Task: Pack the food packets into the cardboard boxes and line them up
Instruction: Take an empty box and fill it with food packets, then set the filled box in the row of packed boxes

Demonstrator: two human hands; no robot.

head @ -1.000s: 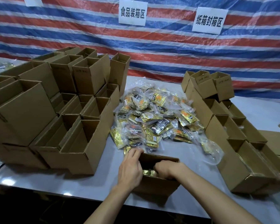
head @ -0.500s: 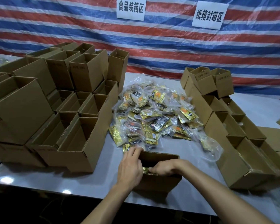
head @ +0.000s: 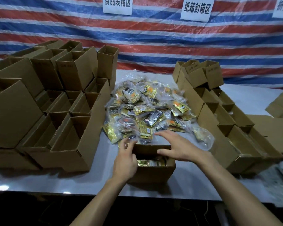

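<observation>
Reference point: the open cardboard box (head: 153,174) at the table's (head: 31,178) near edge, 6 o'clock.

- 9 o'clock: stacked empty cartons (head: 59,111), openings facing up.
- Left hand (head: 126,160): against the box's left wall, fingers loosely bent and blurred. Whether it clasps the wall cannot be told.
- Inside the box: gold packets (head: 149,162) lying flat.
- 12 o'clock: the loose packet pile (head: 145,111), its near edge touching the box's far rim.
- Right hand (head: 178,147): above the far rim, fingers spread straight toward the pile, holding nothing.
- 3 o'clock: rows of cartons (head: 222,154), with gold showing inside the nearest.
</observation>
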